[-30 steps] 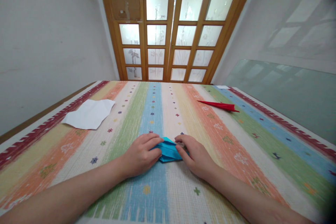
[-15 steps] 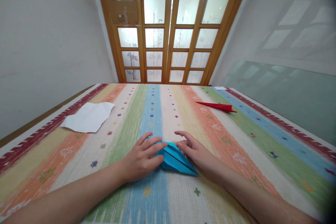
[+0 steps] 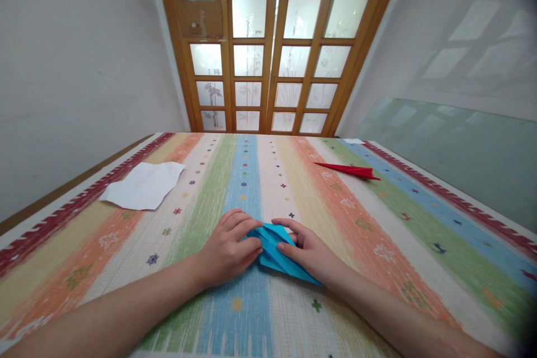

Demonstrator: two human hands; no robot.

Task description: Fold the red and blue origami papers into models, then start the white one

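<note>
The left hand (image 3: 230,249) pinches the left end of the folded blue paper (image 3: 274,260); the right hand (image 3: 310,251) clasps its far right side, thumb on top. The paper lies between them, its point angling nearward below the right palm.

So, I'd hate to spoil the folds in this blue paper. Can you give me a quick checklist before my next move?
1. Left hand on the blue folded paper: ok, thumb and fingers at its left end.
2. Right hand on it: ok, thumb on top at the right side.
3. Left end in plain sight: not ok, fingers cover it.
4. Creases pressed sharp under the fingers: cannot tell, hidden.
5. Red folded paper out of the way: ok, farther off to the right.
6. White paper out of the way: ok, off to the left.
</note>
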